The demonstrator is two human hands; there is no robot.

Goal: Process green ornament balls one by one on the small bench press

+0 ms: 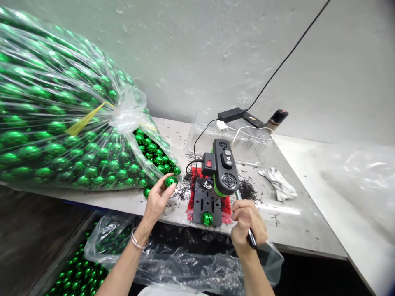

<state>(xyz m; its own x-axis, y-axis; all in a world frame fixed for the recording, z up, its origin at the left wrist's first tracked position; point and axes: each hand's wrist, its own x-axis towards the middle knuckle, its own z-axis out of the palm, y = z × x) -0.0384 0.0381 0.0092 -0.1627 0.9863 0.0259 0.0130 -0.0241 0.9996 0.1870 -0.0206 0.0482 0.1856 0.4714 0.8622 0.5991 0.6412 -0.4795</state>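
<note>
Between the thumb and fingers of my left hand (156, 202) is a shiny green ball (171, 181), near the open slit of a big clear bag (128, 109) full of such balls. My right hand (249, 226) is wrapped around a black-tipped lever handle (252, 238). This lever reaches up to a small black and green machine (226, 168) with a red switch. Another green ball (206, 218) rests at the front end of the machine's slotted black base (207, 203), which stands on red material (191, 205).
Small black bits (247, 190) are scattered around the machine. White gloves (279, 184) lie to its right. Behind it are a clear plastic tray (197, 142), a black power adapter (231, 114) and a dark bottle (277, 118). Below the table edge, a plastic-lined bin (101, 246) holds green balls.
</note>
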